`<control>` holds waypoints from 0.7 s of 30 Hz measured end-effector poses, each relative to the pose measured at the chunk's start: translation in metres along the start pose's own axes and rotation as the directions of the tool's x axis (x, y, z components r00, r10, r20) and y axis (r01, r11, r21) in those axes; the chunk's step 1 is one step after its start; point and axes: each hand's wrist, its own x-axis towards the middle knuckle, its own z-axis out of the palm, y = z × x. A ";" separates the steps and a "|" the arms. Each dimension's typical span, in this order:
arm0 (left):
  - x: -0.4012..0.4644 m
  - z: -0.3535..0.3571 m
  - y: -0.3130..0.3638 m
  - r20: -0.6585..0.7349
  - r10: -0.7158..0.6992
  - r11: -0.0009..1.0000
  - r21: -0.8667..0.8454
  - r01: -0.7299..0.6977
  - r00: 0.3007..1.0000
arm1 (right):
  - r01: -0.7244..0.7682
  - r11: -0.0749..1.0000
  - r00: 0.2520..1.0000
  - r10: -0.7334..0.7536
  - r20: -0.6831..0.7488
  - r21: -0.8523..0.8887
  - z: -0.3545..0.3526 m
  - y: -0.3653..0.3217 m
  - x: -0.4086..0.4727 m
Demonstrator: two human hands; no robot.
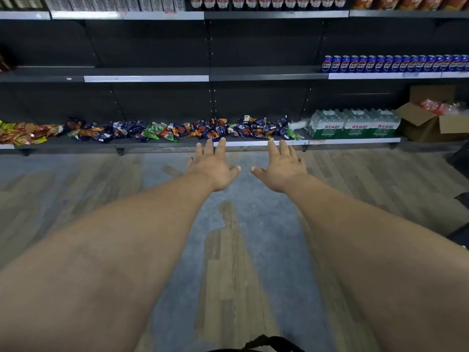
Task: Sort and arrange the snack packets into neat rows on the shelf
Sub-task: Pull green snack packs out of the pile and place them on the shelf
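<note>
- Nearest the camera, two bare forearms stretch out over the wood-look floor (228, 250) toward the bottom shelf (162, 144).
- The left hand (212, 165) is palm down, fingers straight and a little spread, thumb out to the side; it holds nothing, its fingertips just short of the shelf's front edge.
- The right hand (281, 168) matches it: fingers straight, slightly fanned, thumb out, holding nothing, tips near the same edge.
- The snack packets (177, 129) lie in a loose heap along the middle of the bottom shelf, running lengthwise with it from near its left end to the packs of water bottles (355, 124) at its right end.
- Mostly dark blue, with orange and green ones mixed in; a separate yellow and red pile (25, 133) sits at the far left end.
- The packets point every way, some flat, some tipped or overlapping; no shared long axis can be read, and no rows are formed yet.
- They are probably light, soft, crinkly and a bit slick; best pinched at a sealed edge or gathered a few at a time, without squeezing the contents.
- An open cardboard box (431, 123) stands past the water; blue cans (393, 64) line the shelf above.
</note>
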 end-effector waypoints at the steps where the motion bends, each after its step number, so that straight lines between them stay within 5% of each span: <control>1: 0.005 0.001 0.000 0.010 0.000 1.000 0.019 0.000 1.000 | -0.007 1.000 1.000 0.007 0.000 -0.013 0.001 0.000 0.005; 21: 0.232 0.023 0.025 0.162 0.065 0.995 0.065 -0.076 0.985 | -0.172 0.983 0.982 0.176 0.070 -0.066 0.007 0.037 0.209</control>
